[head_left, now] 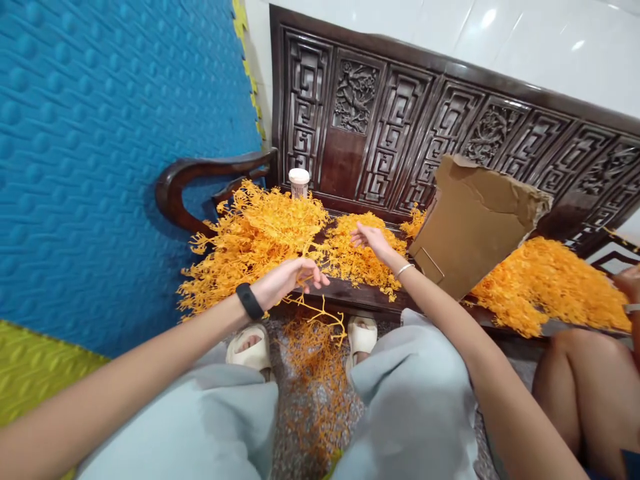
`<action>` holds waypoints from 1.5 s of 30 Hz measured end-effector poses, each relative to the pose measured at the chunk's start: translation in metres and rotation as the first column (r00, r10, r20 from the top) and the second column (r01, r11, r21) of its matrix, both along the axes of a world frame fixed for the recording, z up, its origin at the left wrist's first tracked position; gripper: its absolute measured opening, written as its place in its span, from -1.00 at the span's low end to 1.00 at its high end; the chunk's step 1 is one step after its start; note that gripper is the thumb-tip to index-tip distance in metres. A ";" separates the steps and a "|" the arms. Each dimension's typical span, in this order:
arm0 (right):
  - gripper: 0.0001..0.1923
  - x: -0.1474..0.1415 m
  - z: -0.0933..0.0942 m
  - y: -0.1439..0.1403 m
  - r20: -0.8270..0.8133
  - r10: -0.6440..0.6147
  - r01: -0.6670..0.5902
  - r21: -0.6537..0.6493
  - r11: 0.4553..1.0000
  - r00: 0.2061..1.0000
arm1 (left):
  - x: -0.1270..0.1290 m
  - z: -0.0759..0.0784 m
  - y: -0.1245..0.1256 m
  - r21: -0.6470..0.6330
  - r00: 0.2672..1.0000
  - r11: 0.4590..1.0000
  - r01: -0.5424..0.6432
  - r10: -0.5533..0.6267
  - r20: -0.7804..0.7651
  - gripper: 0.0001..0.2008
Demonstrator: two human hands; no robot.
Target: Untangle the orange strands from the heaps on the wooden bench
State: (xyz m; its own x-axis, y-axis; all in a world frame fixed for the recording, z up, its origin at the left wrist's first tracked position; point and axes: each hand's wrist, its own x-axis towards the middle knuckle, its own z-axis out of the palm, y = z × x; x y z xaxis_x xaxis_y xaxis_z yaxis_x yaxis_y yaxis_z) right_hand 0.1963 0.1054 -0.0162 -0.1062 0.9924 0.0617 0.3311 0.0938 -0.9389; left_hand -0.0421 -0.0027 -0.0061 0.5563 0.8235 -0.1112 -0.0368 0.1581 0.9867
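Observation:
My left hand (294, 277), with a black band at its wrist, is closed round a bare, branched orange plastic stem (320, 310) that hangs down over the floor. Beside and behind this hand spreads a large heap of orange plastic flower sprigs (250, 233) on the dark wooden bench. My right hand (371, 239), wearing a thin bracelet, hovers over or touches a smaller heap of orange plastic flower pieces (363, 257). Its fingers are loosely apart, and I see nothing held in them.
A cardboard box piece (475, 227) stands on the bench, with another orange heap (560, 287) to its right. A white-lidded container (299, 181) is against the carved backrest (345, 160). Loose stems (320, 373) litter the floor between my feet. Another person's knee (575, 373) is at right.

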 end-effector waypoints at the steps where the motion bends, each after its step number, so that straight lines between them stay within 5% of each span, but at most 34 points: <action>1: -0.52 -0.009 0.000 -0.008 -0.013 0.103 -0.103 -0.025 0.994 0.995 | -0.003 -0.002 0.000 -0.006 1.000 1.000 0.000 0.000 -0.001 -0.72; 5: -0.55 -0.038 0.007 -0.035 0.082 0.359 -0.360 -0.002 0.933 0.930 | -0.010 -0.007 0.000 -0.004 0.999 1.000 0.000 0.000 -0.043 -0.70; 12: -0.75 -0.053 0.022 -0.064 0.297 0.498 -0.546 0.108 0.830 0.815 | -0.004 -0.007 -0.001 -0.002 0.994 1.000 0.013 -0.013 -0.107 -0.58; 20: -0.96 -0.039 0.020 -0.075 0.509 0.320 -0.494 0.253 0.832 0.799 | 0.007 -0.008 0.002 -0.035 0.977 0.999 -0.021 0.013 -0.213 -0.41; 23: -0.90 -0.033 0.021 -0.078 0.513 0.260 -0.444 0.276 0.853 0.818 | 0.012 -0.007 0.002 0.006 0.972 0.995 -0.101 0.100 -0.213 -0.39; 28: -0.85 -0.017 0.016 -0.069 0.545 0.155 -0.364 0.300 0.882 0.824 | 0.021 -0.006 0.001 0.025 0.976 0.999 -0.031 0.036 -0.215 -0.41; 35: -0.86 0.005 0.004 -0.047 0.669 -0.059 -0.269 0.376 0.887 0.741 | 0.043 -0.012 -0.001 -0.154 0.986 0.985 -0.078 0.053 -0.161 -0.57; 45: -0.85 -0.010 0.013 -0.021 0.738 -0.239 -0.154 0.421 0.894 0.631 | 0.075 -0.001 0.000 -0.258 0.976 0.941 -0.219 0.213 -0.054 -0.59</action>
State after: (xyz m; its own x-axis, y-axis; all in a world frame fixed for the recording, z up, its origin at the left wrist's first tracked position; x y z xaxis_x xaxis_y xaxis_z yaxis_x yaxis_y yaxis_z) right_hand 0.1865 0.0848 -0.0035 -0.2669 0.8890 0.3722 0.9082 0.3612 -0.2115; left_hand 0.0330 -0.0026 -0.0072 0.3624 0.8638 -0.3500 -0.0742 0.4011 0.9130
